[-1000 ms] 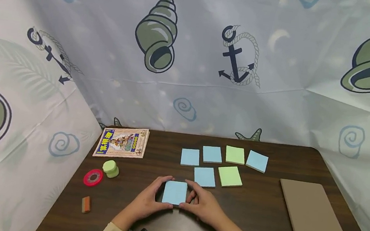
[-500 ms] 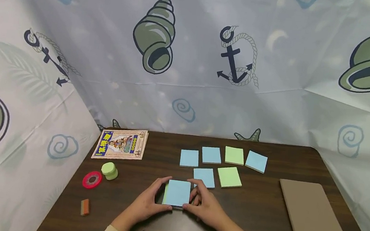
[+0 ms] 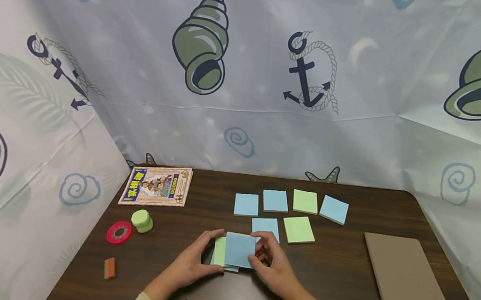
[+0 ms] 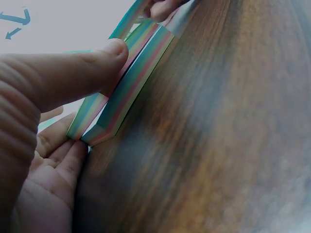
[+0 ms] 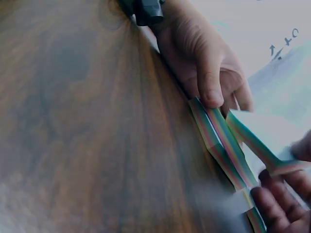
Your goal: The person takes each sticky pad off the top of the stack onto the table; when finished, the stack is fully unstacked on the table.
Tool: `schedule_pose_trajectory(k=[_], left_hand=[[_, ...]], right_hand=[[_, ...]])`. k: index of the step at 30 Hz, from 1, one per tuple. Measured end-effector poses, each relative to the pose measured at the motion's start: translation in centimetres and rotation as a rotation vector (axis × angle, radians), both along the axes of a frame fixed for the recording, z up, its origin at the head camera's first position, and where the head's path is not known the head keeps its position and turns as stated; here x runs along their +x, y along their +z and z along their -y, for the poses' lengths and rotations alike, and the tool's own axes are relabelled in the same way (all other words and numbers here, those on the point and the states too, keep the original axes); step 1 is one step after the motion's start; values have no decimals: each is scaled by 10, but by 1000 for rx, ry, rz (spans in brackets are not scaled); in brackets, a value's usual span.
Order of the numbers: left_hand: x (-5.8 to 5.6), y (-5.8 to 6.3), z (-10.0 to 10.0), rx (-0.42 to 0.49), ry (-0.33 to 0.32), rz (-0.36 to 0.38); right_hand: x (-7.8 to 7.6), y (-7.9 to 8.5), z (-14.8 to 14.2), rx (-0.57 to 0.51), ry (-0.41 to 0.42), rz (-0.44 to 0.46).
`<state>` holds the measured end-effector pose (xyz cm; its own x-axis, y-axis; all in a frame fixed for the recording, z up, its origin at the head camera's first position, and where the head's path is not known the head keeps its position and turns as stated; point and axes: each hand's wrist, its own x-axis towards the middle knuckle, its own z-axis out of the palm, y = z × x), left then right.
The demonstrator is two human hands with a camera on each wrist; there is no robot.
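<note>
My left hand [image 3: 188, 263] grips the left side of a small stack of sticky note pads, thumb at the near edge and fingers at the far one. A green sticky note pad [image 3: 219, 251] shows on that stack, over a blue one at the bottom. My right hand [image 3: 275, 265] pinches the top blue sticky note pad [image 3: 239, 250] by its right side; it overhangs the stack to the right. In the right wrist view this pad [image 5: 257, 143] is tilted up off the lower pads [image 5: 226, 141]. The left wrist view shows the pads' striped edges [image 4: 136, 77] close to the wood.
Several blue pads [image 3: 246, 205] and two green ones [image 3: 299, 229] lie behind the hands. At left are a booklet [image 3: 157, 186], a green round container [image 3: 142, 221], a red tape roll [image 3: 119, 232] and an eraser [image 3: 110, 268]. A brown board [image 3: 410, 281] lies at right.
The top blue pad has shifted to the right with my right hand, uncovering the green pad and the lower blue one. My left hand has stayed in place.
</note>
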<state>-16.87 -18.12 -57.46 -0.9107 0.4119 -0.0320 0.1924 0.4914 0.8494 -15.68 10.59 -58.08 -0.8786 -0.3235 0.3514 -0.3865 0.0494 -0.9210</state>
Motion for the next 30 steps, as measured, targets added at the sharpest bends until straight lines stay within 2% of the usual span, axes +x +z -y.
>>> schedule_pose_trajectory(k=[7,9,12,18,23,26,30], left_hand=[[2,-1,2,-11,-16,-67],[2,-2,2,-15,-17,-72],[3,-1,2,-18,-11,-63],[3,-1,2,-18,-15,-58],[3,-2,2,-33,-22,-67],[2,-3,1,-34,-21,-65],[2,-2,1,-33,-16,-58]], right_hand=[[-1,0,-10,-128,-151,-110],[-3,1,-15,-139,-212,-176],[-6,2,-24,-138,-326,-226],[-11,2,-47,-165,-536,-195],[-20,4,-79,-159,-691,-206],[-23,11,-101,-145,-774,-223],[-24,26,-123,-63,-852,-263]])
